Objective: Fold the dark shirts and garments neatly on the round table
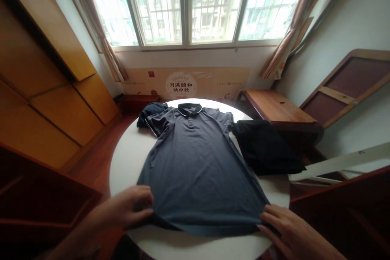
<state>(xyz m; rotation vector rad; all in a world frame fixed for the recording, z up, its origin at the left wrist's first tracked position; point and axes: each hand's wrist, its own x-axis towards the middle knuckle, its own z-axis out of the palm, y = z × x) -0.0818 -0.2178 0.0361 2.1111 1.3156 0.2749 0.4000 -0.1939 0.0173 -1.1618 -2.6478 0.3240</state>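
Head view: a grey-to-blue short-sleeved polo shirt in thin fabric, with a black white-edged collar, lies spread out, front side up, across the middle of a round white table. Long axis runs from the near edge towards the window, the collar end leaning slightly left; collar points away from the person, hem towards them. Short button placket faces up below the collar; both sleeves spread sideways. Left hand: fingers curled, thumb beneath, closed on the left hem corner; little gap visible between thumb and fingers. Right hand: fingers bent over the right hem corner, thumb tip on the near side, pinching the cloth. Hem spans the space between both hands, bowing towards the person; dark inner fabric shows near the left one. Cannot tell whether the hem touches the tabletop. Beside the right sleeve: a folded black cloth garment. At the left sleeve: a bunched dark navy cloth bundle, partly hidden.
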